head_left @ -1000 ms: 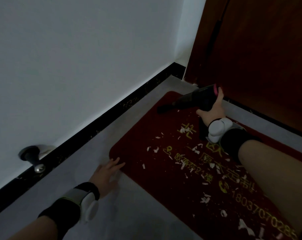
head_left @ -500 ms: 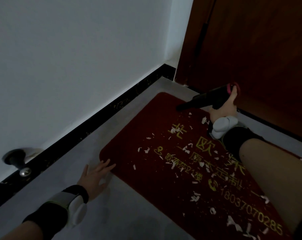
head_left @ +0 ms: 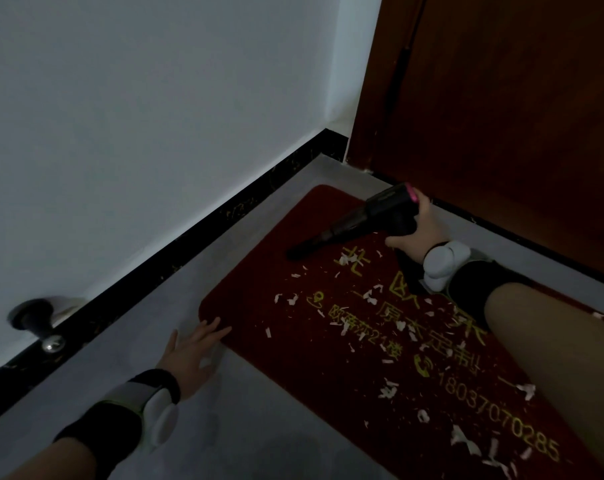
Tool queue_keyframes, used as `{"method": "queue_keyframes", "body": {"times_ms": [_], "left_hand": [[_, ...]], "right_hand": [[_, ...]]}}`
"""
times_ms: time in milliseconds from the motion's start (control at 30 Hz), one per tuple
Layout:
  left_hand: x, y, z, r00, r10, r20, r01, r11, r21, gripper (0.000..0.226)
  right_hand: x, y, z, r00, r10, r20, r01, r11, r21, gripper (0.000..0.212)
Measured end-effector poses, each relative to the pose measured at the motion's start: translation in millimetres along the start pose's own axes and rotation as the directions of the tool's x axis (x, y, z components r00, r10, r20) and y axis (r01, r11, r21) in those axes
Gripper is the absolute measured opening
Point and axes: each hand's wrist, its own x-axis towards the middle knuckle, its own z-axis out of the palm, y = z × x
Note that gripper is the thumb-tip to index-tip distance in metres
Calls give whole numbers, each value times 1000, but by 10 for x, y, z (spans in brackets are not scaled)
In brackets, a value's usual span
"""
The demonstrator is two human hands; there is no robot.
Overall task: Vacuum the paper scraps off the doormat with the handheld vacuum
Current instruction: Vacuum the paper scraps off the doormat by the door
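A dark red doormat (head_left: 286, 278) with yellow lettering lies on the grey floor before the door. Several white paper scraps (head_left: 343, 327) are strewn over its middle and near end. My right hand (head_left: 420, 230) grips the handle of a black handheld vacuum (head_left: 362, 216) with a pink ring at its rear. Its nozzle points left and down, the tip on the mat's far part, just beyond the nearest scraps. My left hand (head_left: 193, 351) lies flat on the floor, fingers spread, fingertips touching the mat's near left corner.
A white wall with a black skirting board (head_left: 176, 251) runs along the left. A brown wooden door (head_left: 501, 109) stands shut behind the mat. A black and chrome door stopper (head_left: 39, 323) juts from the wall at lower left. Grey floor (head_left: 259, 427) lies in front.
The vacuum swung right and then back left across the mat's far end; its nozzle tip now sits lower on the mat. My left hand has stayed at the corner.
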Motion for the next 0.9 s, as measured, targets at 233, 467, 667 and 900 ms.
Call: {"method": "queue_keyframes", "body": {"times_ms": [233, 467, 667, 900], "left_hand": [[-12, 33, -23, 1000, -5, 12, 5, 1000, -15, 70], [-4, 29, -43, 1000, -1, 31, 1, 1000, -9, 70], [-12, 19, -53, 999, 7, 36, -7, 1000, -2, 70], [-12, 54, -79, 999, -9, 42, 9, 1000, 8, 68]], "right_hand": [[7, -232, 131, 983, -71, 169, 83, 994, -64, 100], [91, -244, 264, 990, -21, -137, 15, 999, -43, 100], [105, -213, 144, 963, -14, -270, -38, 982, -186, 97], [-38, -109, 150, 995, -95, 30, 96, 995, -24, 104]]}}
